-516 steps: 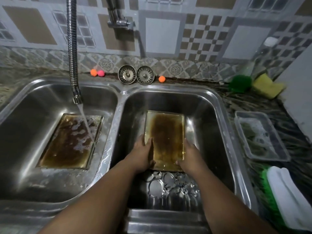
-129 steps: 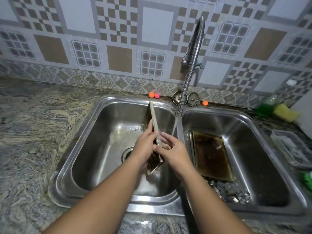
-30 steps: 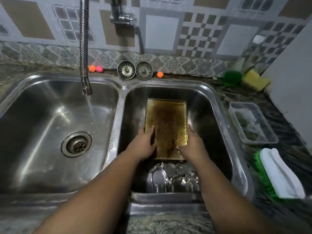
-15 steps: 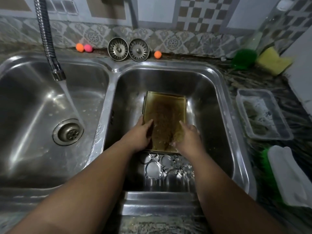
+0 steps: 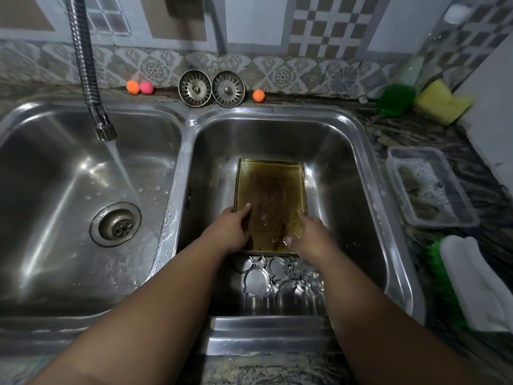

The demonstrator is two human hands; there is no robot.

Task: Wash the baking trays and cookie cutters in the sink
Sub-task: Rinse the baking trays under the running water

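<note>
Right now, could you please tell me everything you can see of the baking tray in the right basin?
The baking tray is a shallow rectangle with a low raised rim, metal by its look, wet and coated in brown baked-on stains. It lies roughly flat on the floor of the right basin, long side pointing away. The left hand grips its near left corner, the right hand its near right corner. By its near edge lie cookie cutters.

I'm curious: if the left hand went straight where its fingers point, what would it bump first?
The left hand grips the greasy brown rectangular baking tray; sliding along its rim, it would likely next meet the steel sink's far wall.
</note>
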